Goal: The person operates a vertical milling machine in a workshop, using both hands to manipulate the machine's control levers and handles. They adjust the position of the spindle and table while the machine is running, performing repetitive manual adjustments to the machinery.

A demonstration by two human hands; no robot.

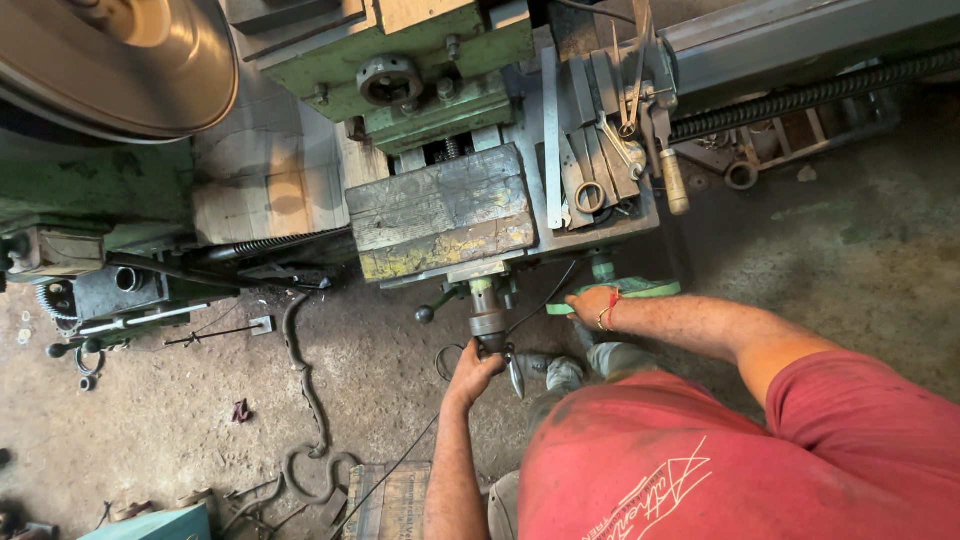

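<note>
Grimy concrete workshop floor [180, 420] underneath, seen straight down past a red shirt [720, 470]. Nearest, left hand [474, 372] reaching up, fingers wrapped round the lathe's crank handle [490, 325] below the carriage. Right hand [592, 305], red thread at the wrist, resting on the green handwheel [640, 290] just beside it, fingers curled over the rim. Cable [300, 370] snaking across the floor to the left, wooden crate [390, 495] by the left elbow. Farther up, worn yellow-grey carriage block [440, 215], then a tray of tools [600, 150]: scissors, flat bars, a wooden-handled hammer. Beyond, green lathe body [400, 60], lead screw [810, 95] running right, big round chuck [110, 60] top left.
</note>
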